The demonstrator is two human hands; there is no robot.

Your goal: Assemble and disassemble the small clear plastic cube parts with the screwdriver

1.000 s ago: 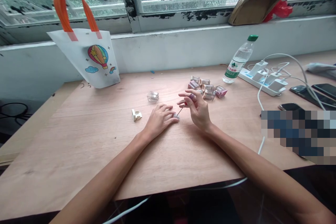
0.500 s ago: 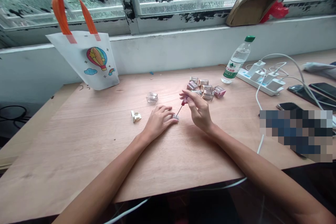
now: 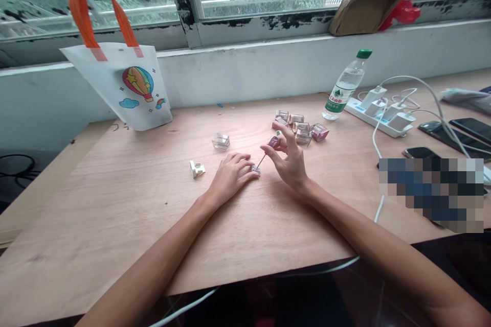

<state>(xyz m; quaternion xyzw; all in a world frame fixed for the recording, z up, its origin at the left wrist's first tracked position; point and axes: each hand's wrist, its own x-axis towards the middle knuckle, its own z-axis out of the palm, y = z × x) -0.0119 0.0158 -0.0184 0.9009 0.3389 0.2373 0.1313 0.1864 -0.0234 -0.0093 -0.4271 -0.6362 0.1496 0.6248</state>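
Observation:
My right hand (image 3: 289,163) grips the dark red handle of a screwdriver (image 3: 263,159) between thumb and fingers, the other fingers raised. The shaft slants down to the left. Its tip meets a small silvery block (image 3: 255,169), which looks like the metal part of a pencil sharpener. My left hand (image 3: 232,176) rests on the tabletop and pins this block with thumb and fingertips, partly covering it. A cream plastic part (image 3: 197,169) lies left of that hand. Beyond it sits a clear plastic case (image 3: 221,141). Several sharpener-like cases (image 3: 303,137) in clear, brown and pink cluster behind my right hand.
A white bag (image 3: 141,107) with orange handles stands at the back left. On the right are a water bottle (image 3: 345,87), a power strip (image 3: 378,117) with chargers and cables, and phones (image 3: 441,135). A cardboard box (image 3: 364,10) leans on the sill.
My right hand's fingers have shifted on the screwdriver handle and opened upward, and the handle now tilts further right. The left hand keeps its place on the block. The view moved slightly.

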